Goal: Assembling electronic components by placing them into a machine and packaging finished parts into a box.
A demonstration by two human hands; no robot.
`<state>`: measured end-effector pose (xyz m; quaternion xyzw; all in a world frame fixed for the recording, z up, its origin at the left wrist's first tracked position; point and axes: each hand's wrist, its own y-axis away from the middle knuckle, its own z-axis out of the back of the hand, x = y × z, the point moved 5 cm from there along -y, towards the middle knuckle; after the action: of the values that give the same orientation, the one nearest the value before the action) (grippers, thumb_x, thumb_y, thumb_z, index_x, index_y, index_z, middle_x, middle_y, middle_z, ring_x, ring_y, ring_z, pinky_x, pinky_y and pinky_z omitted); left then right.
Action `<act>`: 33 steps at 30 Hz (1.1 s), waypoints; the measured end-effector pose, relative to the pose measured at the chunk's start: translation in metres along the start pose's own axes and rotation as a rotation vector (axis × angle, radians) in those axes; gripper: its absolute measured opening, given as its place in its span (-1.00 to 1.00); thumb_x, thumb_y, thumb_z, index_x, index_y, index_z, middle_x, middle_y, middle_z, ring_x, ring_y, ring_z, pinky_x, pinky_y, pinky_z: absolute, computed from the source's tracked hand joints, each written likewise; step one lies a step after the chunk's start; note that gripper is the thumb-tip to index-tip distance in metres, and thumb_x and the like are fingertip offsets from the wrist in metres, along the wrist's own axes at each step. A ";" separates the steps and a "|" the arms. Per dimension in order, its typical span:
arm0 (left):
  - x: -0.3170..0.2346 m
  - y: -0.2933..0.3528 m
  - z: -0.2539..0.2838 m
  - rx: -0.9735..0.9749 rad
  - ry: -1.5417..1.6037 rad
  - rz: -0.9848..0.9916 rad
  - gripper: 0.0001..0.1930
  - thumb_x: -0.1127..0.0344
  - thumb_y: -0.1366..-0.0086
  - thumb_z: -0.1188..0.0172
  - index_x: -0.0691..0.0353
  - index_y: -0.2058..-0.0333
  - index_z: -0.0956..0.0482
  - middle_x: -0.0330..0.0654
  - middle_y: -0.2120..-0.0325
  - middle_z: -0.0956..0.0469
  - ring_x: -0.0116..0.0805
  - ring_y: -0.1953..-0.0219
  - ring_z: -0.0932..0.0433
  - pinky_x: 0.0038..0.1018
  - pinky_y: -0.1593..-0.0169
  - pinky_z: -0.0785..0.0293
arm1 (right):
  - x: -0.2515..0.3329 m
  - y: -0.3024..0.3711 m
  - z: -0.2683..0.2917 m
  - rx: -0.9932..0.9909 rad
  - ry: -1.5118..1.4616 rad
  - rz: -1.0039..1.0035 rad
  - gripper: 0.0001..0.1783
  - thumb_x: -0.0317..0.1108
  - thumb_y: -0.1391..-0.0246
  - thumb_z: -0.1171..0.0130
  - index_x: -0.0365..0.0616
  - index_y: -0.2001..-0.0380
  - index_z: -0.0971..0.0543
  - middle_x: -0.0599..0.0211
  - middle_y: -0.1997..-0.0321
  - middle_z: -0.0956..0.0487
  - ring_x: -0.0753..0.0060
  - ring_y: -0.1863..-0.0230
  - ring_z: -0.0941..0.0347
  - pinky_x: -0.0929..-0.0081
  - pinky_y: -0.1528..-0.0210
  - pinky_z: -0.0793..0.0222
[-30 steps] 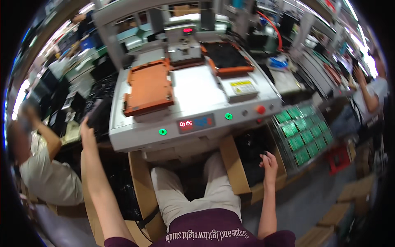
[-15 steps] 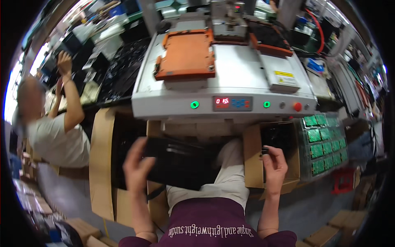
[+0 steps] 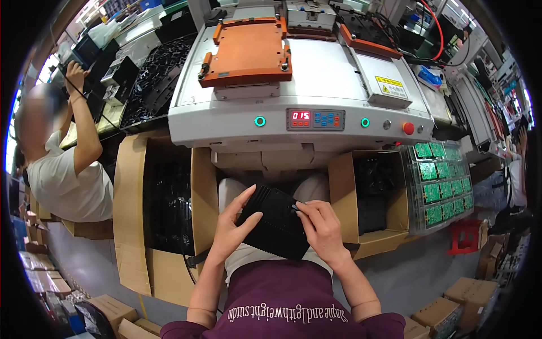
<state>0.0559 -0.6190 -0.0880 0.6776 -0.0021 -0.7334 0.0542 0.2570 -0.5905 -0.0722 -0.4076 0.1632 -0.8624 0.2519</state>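
A flat black plastic panel (image 3: 274,229) with ribbed edges lies tilted above my lap. My left hand (image 3: 232,230) grips it by its left side, thumb across the top face and fingers along the edge. At the panel's upper right corner, my right hand (image 3: 323,230) pinches a small dark piece (image 3: 294,208) between thumb and fingertips, against or just over the surface. The fingers hide most of this piece, so its kind does not show.
Ahead stands a white machine (image 3: 226,121) with a lit control panel and an orange fixture (image 3: 251,51). Cardboard boxes of black parts flank me, left (image 3: 206,209) and right (image 3: 343,198). Green circuit boards fill a clear tray (image 3: 415,195). A co-worker (image 3: 68,181) sits at left.
The black panel has swung from the left to over the middle of my lap. My right hand has come from the right box to the panel with the small piece.
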 end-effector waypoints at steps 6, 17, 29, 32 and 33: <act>0.013 0.000 -0.010 0.019 0.007 0.036 -0.41 0.54 -0.10 -0.21 0.31 -0.15 -0.34 -0.18 -0.01 -0.43 -0.43 -0.01 -0.40 -0.53 -0.08 -0.31 | -0.031 0.015 -0.005 0.074 -0.302 -0.197 -0.74 -0.51 0.04 -0.25 -0.19 0.20 -0.57 0.27 0.31 -0.49 0.36 0.27 -0.48 0.49 0.24 -0.41; 0.046 -0.013 -0.019 0.112 0.351 0.215 -0.34 0.02 -0.29 -0.05 0.10 -0.28 -0.11 -0.23 0.08 -0.38 -0.43 0.02 -0.35 -0.51 -0.06 -0.28 | -0.065 0.067 -0.035 0.152 -0.633 -0.685 -0.74 -0.32 -0.16 -0.10 -0.21 0.13 -0.44 0.29 0.24 -0.46 0.50 0.23 -0.41 0.56 0.16 -0.34; 0.103 -0.001 -0.077 0.025 0.640 0.438 -0.49 0.42 -0.22 -0.12 0.28 -0.15 -0.24 -0.20 0.09 -0.46 -0.40 0.07 -0.46 -0.49 -0.05 -0.35 | -0.159 0.068 0.050 -0.200 -0.025 -0.833 -0.71 -0.27 -0.07 -0.15 -0.30 0.25 -0.56 0.10 0.31 -0.61 0.25 0.27 -0.57 0.43 0.22 -0.45; 0.099 -0.003 -0.072 0.002 0.641 0.411 -0.54 0.42 -0.22 -0.15 0.25 -0.09 -0.29 -0.21 0.12 -0.48 -0.44 0.09 -0.47 -0.52 -0.02 -0.36 | -0.238 0.117 0.059 0.087 0.587 -0.886 -0.41 -0.17 0.00 -0.23 -0.42 0.01 -0.39 -0.16 0.18 -0.54 -0.12 0.11 -0.47 0.15 0.09 -0.40; 0.098 -0.003 -0.069 -0.002 0.617 0.431 -0.53 0.40 -0.22 -0.16 0.26 -0.10 -0.29 -0.21 0.11 -0.48 -0.44 0.08 -0.46 -0.53 -0.02 -0.36 | -0.258 0.134 0.048 0.260 0.606 -0.971 -0.26 -0.13 0.02 -0.25 -0.45 -0.09 -0.26 -0.15 0.07 -0.50 -0.15 0.02 -0.40 0.08 0.06 -0.38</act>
<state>0.1170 -0.6197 -0.1913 0.8506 -0.1275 -0.4666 0.2063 0.4744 -0.5579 -0.2682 -0.1369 -0.0847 -0.9701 -0.1819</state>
